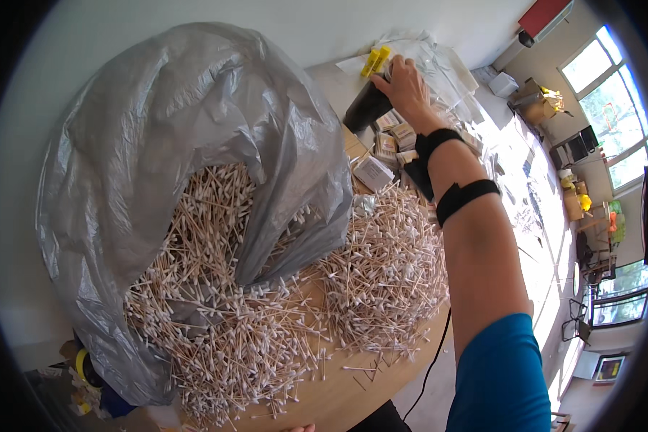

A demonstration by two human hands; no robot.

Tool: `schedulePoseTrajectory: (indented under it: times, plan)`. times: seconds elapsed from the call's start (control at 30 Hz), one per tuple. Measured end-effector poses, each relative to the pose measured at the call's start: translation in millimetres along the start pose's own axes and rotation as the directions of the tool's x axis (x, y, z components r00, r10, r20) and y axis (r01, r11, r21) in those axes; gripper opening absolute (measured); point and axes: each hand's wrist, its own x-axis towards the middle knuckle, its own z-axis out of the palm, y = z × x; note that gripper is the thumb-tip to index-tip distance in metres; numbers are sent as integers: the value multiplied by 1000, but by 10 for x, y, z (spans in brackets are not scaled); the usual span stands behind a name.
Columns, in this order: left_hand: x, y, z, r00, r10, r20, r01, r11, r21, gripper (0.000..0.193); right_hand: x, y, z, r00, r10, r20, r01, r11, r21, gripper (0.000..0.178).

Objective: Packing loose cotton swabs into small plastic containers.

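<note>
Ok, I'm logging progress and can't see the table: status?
Right hand on dark cylinder, grip unclear. Left hand barely in view, lower edge. Cotton swabs loose on table. Grey bag partly hiding some.

One cylinder (367, 109) at 1 o'clock, one bag (158, 108) at 10, two swab piles (385, 277) at 5 and 7.

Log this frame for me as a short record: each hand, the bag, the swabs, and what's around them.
Right hand: on the upper end of a black cylinder; firmness of grip unclear
Left hand: probably the fingertips at the lower edge; hold not visible
Bag: grey plastic bag, open, swabs in its mouth
Swabs: cotton swabs, loose in heaps on a wooden table
Nearby: small boxes beside the cylinder
Worn: two black straps on the right arm
</note>
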Motion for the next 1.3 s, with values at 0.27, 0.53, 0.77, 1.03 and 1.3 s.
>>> schedulePoseTrajectory:
  times: [0.27, 0.53, 0.77, 1.03, 1.3]
  plan:
    - [-191, -44, 102, 997, -25, 75, 36, 989, -147, 45, -516, -106, -2075, 981, -47, -187, 58, 997, 59, 40]
    - [98, 847, -687, 984, -22, -176, -36, 947, -320, 89, -2530, -892, -4454, 905, -420, 70, 378, 868, 323, 35]
    - [-289, 2211, -985, 949, -207, -236, 75, 880, -468, 111, -4314, -1626, -5092, 791, -590, 164, 346, 652, 675, 40]
    - [-1224, 1973, -1093, 730, -500, -466, -130, 568, -813, 84, -4918, -2135, -5960, 596, -509, -621, 548, -308, 778, 51]
    - [-2101, 2244, -1603, 553, -644, -529, -40, 614, -788, 62, -5062, -2971, -6424, 225, 47, -973, -18, -998, -52, 12]
